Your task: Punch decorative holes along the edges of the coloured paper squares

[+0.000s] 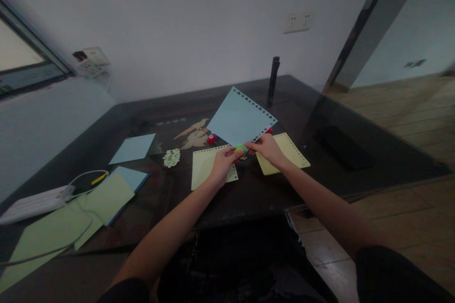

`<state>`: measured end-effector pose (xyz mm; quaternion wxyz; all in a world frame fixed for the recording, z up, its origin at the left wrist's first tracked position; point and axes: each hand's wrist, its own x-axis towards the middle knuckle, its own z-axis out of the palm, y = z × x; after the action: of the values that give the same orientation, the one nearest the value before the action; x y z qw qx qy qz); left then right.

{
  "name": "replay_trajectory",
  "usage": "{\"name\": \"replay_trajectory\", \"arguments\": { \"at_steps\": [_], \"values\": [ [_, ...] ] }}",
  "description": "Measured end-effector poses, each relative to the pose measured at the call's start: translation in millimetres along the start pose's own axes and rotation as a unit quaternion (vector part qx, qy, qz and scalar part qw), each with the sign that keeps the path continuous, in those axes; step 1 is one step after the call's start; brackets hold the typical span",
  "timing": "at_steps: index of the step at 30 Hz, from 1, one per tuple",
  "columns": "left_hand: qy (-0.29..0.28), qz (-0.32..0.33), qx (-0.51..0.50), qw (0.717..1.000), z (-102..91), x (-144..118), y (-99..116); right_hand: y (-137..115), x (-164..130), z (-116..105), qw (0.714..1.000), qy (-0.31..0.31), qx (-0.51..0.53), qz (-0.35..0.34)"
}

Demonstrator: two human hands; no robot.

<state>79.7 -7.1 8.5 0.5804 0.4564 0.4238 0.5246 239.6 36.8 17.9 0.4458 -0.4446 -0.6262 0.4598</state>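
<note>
A light blue paper sheet (240, 116) is raised above the dark table at a slant, with a row of small punched shapes along its upper right edge. At its near corner, my left hand (224, 158) is closed on a small green craft punch (241, 148). My right hand (268, 149) pinches the sheet's lower right edge beside the punch. Pale yellow sheets with punched edges, one on the left (204, 165) and one on the right (284, 151), lie below my hands. A red round object (211, 138) sits left of the blue sheet; another red one is partly hidden behind it.
A small pile of pale paper cutouts (171, 157) lies to the left. Further left are a blue sheet (133, 147), green-yellow sheets (53, 236) and a white power strip (35, 203) with cables. A black upright object (273, 80) stands behind; a dark flat object (343, 147) lies right.
</note>
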Motion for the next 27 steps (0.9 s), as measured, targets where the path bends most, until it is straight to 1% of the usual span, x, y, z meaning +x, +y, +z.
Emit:
{"name": "replay_trajectory", "arguments": {
  "at_steps": [7,18,27],
  "values": [
    [0.009,-0.007,-0.025,1.0,1.4,-0.1,-0.7,0.5,-0.2,0.0,1.0,0.004,-0.002,0.0],
    [0.002,0.031,-0.018,0.999,2.0,2.0,-3.2,-0.2,-0.3,0.4,1.0,0.004,-0.006,-0.004],
    [-0.01,0.043,-0.008,0.999,0.8,4.3,-6.2,-1.8,-1.2,0.0,1.0,0.008,-0.015,-0.002]
  ]
}}
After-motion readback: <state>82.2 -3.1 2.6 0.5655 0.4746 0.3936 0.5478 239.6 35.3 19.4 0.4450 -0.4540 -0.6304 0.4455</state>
